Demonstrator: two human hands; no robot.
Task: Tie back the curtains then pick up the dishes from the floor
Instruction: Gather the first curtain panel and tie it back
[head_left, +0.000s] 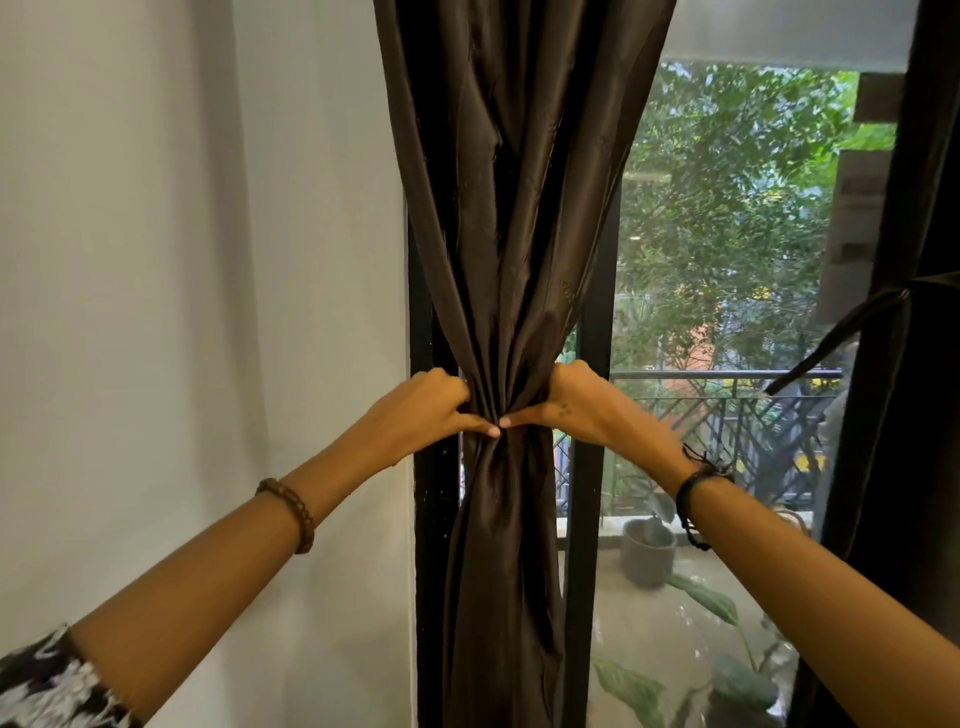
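Note:
A dark brown curtain (511, 208) hangs in front of a black window frame, gathered into a narrow waist at mid height. My left hand (426, 410) grips the gathered cloth from the left, and my right hand (576, 402) grips it from the right. Both thumbs lie across the front of the bunch and their tips meet in the middle. My other fingers curl round behind the cloth and are hidden. At the right edge hangs a second dark curtain (904, 415) with a dark tie-back strap (831, 338) round it. No dishes are in view.
A plain white wall (182, 260) fills the left side. Through the glass I see a balcony with a metal railing (727, 405), a grey plant pot (649, 551), leafy plants and trees beyond. The black window frame (592, 467) stands just right of the curtain.

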